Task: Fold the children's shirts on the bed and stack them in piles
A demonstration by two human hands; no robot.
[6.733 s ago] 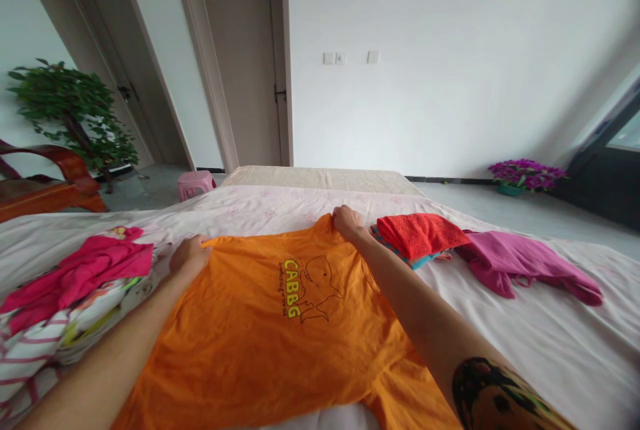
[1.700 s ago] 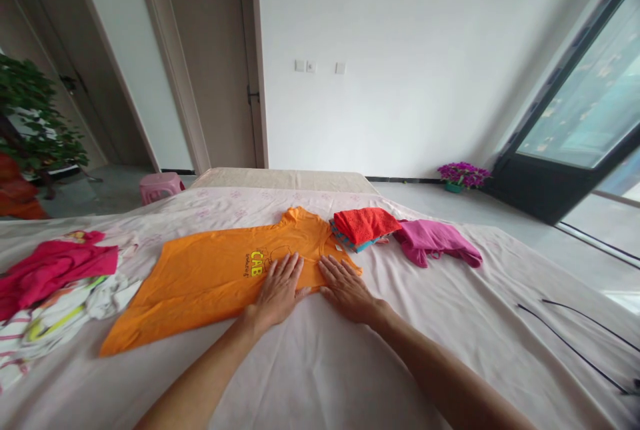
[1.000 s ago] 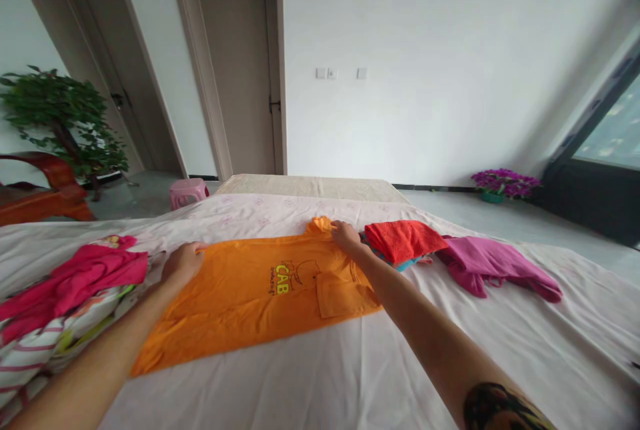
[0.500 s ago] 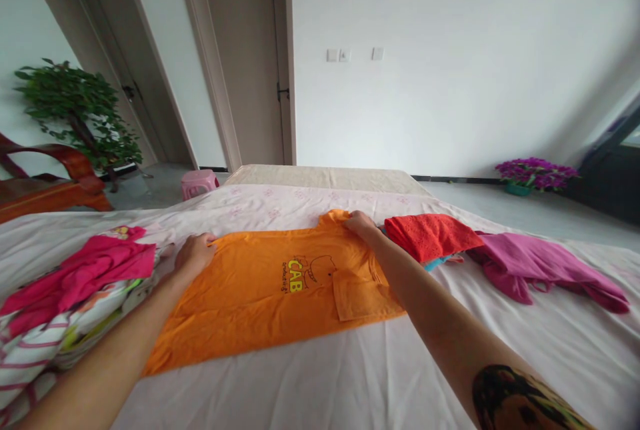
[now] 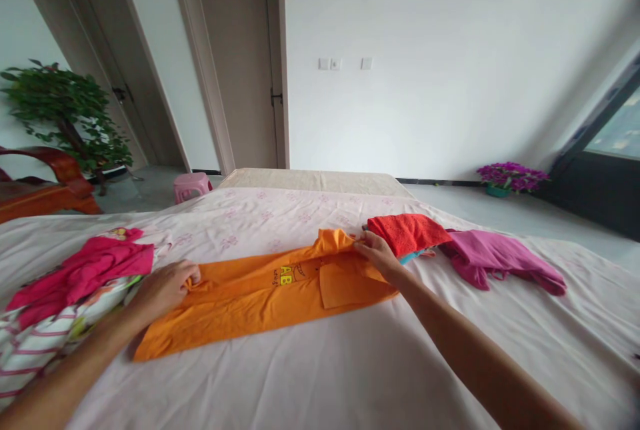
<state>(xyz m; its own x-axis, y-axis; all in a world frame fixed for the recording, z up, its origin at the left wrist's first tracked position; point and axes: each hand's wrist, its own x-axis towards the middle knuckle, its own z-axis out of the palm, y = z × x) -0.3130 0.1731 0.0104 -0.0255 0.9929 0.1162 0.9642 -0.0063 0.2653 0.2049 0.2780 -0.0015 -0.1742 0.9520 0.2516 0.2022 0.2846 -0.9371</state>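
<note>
The pale flowered sheet [image 5: 310,363] runs back to a beige cover [image 5: 320,181] and, on the right, slants off toward the grey floor [image 5: 445,198]. Its widest flat stretches lie in front of the orange shirt [image 5: 250,313], between the forearms, and out to the right, with only shallow creases.

A heap of clothes [image 5: 90,280], bright pink on top, crowds the left forearm. Just beyond the right hand [image 5: 379,251] sits a folded red cloth [image 5: 407,233], with a purple-pink garment [image 5: 500,260] against its right side. A pink stool [image 5: 193,186] stands past the sheet's far left edge.

The shirt lies across the middle of the sheet, folded lengthwise, a squared flap over its print. Both hands are clamped on it, well apart: the left hand [image 5: 173,289] bunches one end, while the right pinches near the collar, probably at a shoulder.
</note>
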